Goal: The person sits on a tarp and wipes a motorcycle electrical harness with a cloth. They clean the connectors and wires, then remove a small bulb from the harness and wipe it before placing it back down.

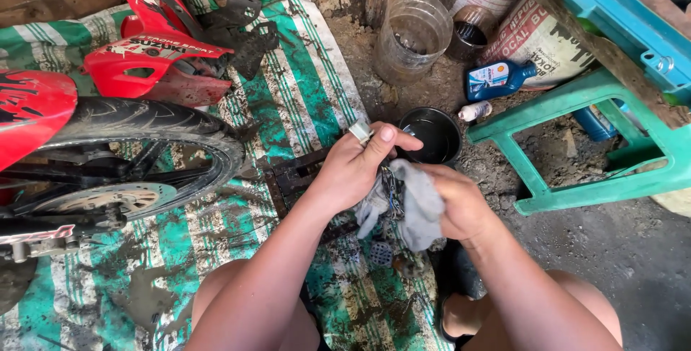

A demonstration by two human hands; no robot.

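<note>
Motorcycle wheel on the left over a green striped mat, black bowl just beyond the hands. Grey rag clamped in the right hand, wrapped about a chain. Left hand closed on that same chain, fingers pinched together.

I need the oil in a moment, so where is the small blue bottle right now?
In the head view the blue bottle lies on its side on the dirt, upper right, between the black bowl and the green plastic stool.
</note>
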